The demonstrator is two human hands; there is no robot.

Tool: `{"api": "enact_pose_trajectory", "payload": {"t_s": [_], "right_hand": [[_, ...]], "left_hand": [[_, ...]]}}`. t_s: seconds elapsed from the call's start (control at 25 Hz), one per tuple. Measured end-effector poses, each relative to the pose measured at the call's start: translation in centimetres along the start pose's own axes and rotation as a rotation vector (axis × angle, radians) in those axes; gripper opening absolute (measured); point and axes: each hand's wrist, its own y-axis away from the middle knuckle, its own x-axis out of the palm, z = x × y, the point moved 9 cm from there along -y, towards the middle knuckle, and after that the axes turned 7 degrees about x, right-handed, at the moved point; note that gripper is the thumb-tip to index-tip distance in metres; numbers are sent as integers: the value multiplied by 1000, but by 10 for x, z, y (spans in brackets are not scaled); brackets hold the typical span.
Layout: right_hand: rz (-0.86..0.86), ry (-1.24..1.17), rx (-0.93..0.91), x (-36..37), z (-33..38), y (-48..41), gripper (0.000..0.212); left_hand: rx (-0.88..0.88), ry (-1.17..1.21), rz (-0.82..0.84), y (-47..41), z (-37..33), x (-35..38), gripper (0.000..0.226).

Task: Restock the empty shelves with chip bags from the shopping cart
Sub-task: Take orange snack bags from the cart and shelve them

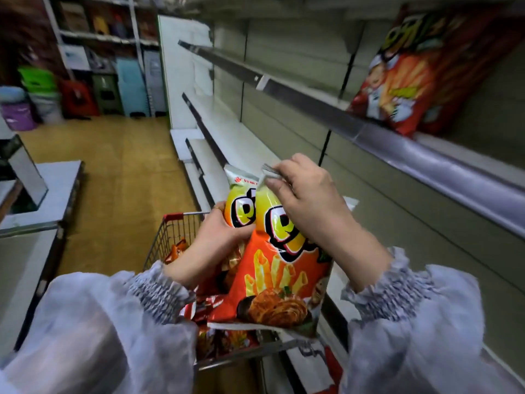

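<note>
As left hand (218,234) grips one glossy bag (241,207), right hand (306,200) pinches another (272,280).

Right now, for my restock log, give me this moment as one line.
stage: picking from cart | left hand: grips rear bag | right hand: pinches front bag top | upper shelf: holds stocked bag

Left hand (218,233) gripping, right hand (306,200) pinching — both raised
</note>
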Motion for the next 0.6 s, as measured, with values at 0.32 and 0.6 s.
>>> {"api": "enact_pose_trajectory", "payload": {"t_s": [0.32, 0.6], "right_hand": [[-254, 172, 22, -149, 11, 36, 24], [-330, 342, 316, -270, -15, 62, 29]], "left_hand": [[257, 51, 90, 30, -135, 60, 75], [360, 126, 405, 43, -244, 136, 55]]}}
